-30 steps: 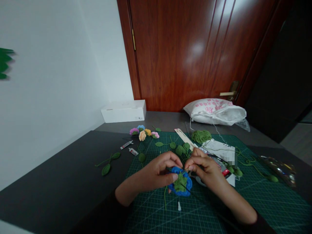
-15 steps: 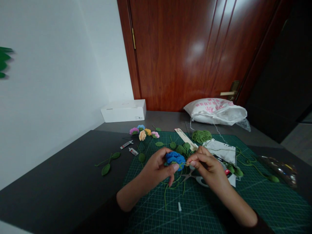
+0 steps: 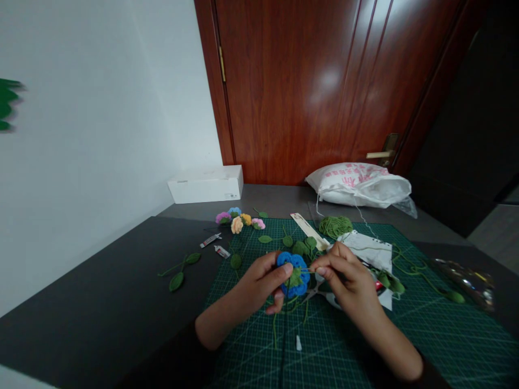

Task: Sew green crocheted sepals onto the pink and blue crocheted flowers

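A blue crocheted flower [image 3: 305,283] is pinched in my left hand [image 3: 263,281], thumb on its green back and fingers behind the petals. The green leafy base faces me. In my right hand [image 3: 340,270], thumb and forefinger grip a thin needle [image 3: 306,269] whose far end meets the green base; whether it has gone into the yarn I cannot tell. From the flower a thin dark strand [image 3: 285,335] hangs toward the mat's near edge. Scissors [image 3: 314,292] lie beneath my hands, their handles partly covered by my right wrist.
On the green cutting mat [image 3: 438,335] are green yarn [image 3: 335,227], crocheted leaves [image 3: 300,248], a ruler-like strip [image 3: 306,228] and a small white cap [image 3: 299,342]. Several small flowers [image 3: 237,225] and two tubes [image 3: 221,251] sit leftward. Behind stand a white box [image 3: 206,185] and a white bag [image 3: 348,181].
My left hand has turned the blue flower so that its green back faces me. The dark strand now shows below it. My right hand stays nearly in place with the needle.
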`<state>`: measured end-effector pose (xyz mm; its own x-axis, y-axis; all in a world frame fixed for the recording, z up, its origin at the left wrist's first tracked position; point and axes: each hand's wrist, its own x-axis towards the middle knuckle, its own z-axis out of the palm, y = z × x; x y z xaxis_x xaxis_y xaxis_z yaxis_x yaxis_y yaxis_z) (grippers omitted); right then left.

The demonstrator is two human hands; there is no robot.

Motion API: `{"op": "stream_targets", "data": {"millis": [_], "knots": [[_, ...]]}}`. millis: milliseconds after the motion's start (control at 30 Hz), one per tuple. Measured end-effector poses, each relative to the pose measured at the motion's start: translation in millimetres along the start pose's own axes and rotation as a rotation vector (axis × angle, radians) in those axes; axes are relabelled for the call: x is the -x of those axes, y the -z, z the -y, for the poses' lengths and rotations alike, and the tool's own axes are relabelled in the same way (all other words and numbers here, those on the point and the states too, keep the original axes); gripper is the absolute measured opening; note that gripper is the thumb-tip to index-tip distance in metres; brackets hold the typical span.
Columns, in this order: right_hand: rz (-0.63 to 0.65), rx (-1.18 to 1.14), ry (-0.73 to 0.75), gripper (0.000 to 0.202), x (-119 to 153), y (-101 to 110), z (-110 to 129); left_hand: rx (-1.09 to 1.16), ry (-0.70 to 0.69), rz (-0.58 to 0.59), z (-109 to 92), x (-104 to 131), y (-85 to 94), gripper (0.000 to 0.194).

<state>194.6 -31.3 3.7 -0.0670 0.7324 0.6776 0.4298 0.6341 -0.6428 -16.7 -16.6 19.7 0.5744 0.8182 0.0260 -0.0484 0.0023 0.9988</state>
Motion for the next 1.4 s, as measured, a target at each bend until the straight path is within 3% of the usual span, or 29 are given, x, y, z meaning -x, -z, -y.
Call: {"op": "stream_targets", "data": {"millis": [233, 467, 600, 733, 833, 1000, 1100, 1200, 1400], "knots": [[0.029, -0.198, -0.154, 0.026, 2.5, -11.6, -6.5, 0.115, 0.028, -0.002, -2.3, 0.6, -4.4, 0.036], [0.049, -0.248, -0.188, 0.029, 4.4, -16.2, -7.8, 0.135, 0.076, -0.025, -1.0, 1.0, -6.9, 0.032], [0.075, -0.378, -0.329, 0.026, 9.3, -22.7, -7.0, 0.083, 0.06, -0.076, 3.9, -1.3, -8.9, 0.034], [0.162, -0.588, -0.447, 0.037, 10.1, -27.0, -6.4, 0.015, 0.054, -0.089, 5.3, -4.0, -8.6, 0.037], [0.207, -0.54, -0.389, 0.03, 6.2, -23.4, -4.3, -0.023, 0.092, -0.106, 4.4, -5.9, -6.9, 0.037], [0.168, -0.105, -0.107, 0.015, -0.6, -11.9, 4.4, -0.057, 0.185, -0.084, 8.7, -7.9, -8.5, 0.036], [0.234, -0.106, -0.096, 0.008, -1.4, -11.0, 8.5, -0.141, 0.204, -0.05, 11.8, -7.7, -12.0, 0.035], [0.212, -0.182, -0.164, 0.003, 0.1, -13.9, 8.7, -0.19, 0.206, -0.019, 12.1, -6.7, -13.3, 0.038], [0.057, -0.438, -0.447, 0.017, 6.5, -22.9, 3.5, -0.302, 0.164, 0.021, 10.3, -5.6, -10.1, 0.037]]}}
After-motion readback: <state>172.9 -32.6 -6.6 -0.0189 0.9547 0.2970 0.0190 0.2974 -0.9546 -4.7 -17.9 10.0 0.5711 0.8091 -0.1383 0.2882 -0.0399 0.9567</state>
